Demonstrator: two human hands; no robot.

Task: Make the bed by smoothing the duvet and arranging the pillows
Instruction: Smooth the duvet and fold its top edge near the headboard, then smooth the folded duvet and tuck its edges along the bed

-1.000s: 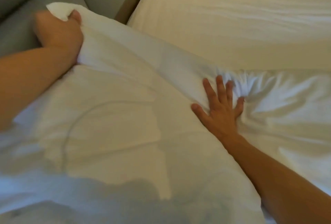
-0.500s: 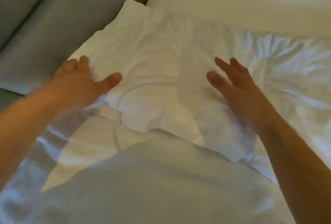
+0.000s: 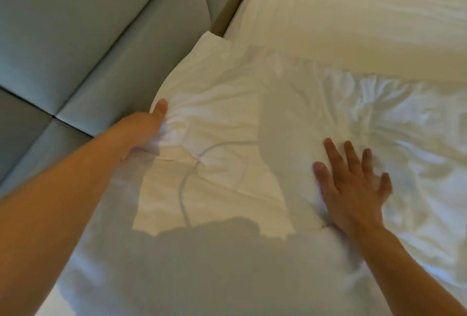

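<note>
Duvet point(image 3: 227, 118), white cotton and pretty crumpled, lies across the bed next to the padded grey headboard point(image 3: 83, 37). Left hand point(image 3: 154, 126) is pinched on a bunched fold at its edge, right hand point(image 3: 353, 184) lies flat with fingers spread. Smooth mattress point(image 3: 353, 17) beyond

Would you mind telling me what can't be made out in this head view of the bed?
- Left hand: only the thumb shows; its fingers are buried in bunched duvet fabric, and motion blur softens the grip.
- Right hand: spread on the duvet, fingertips blurred.
- Pillows: none clearly identifiable; the sheet runs out of frame at the top.
- Headboard: cut off by the left and top edges.
</note>
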